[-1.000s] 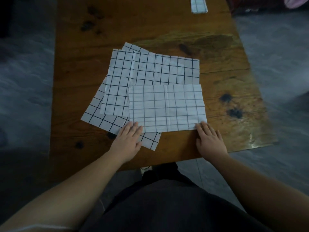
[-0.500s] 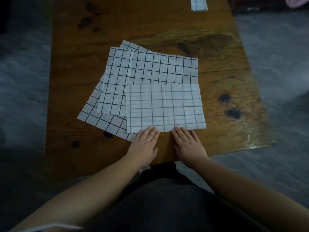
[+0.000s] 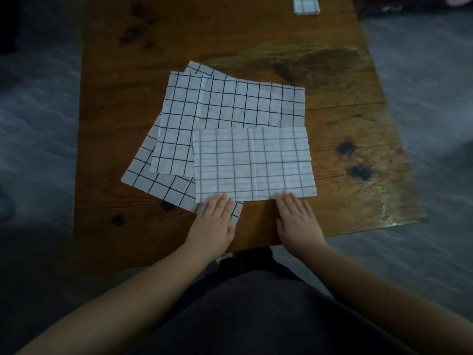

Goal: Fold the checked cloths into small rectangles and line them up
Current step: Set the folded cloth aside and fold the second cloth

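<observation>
A half-folded checked cloth (image 3: 253, 162) lies as a wide rectangle, pale side up, on a stack of flat white cloths with black grid lines (image 3: 230, 103). My left hand (image 3: 212, 221) lies flat with straight fingers, its tips on the folded cloth's near left edge. My right hand (image 3: 297, 221) lies flat too, fingertips touching the near edge right of the middle crease. The lowest cloth (image 3: 158, 180) sticks out at an angle to the left.
A small folded checked cloth (image 3: 305, 5) sits at the far right end of the wooden table (image 3: 345, 124). Dark knots mark the wood to the right of the stack. Grey floor surrounds the table; my dark clothing fills the near foreground.
Both hands slid inward along the folded cloth's near edge, meeting near the middle, and have now spread apart again. The cloth itself stays put.
</observation>
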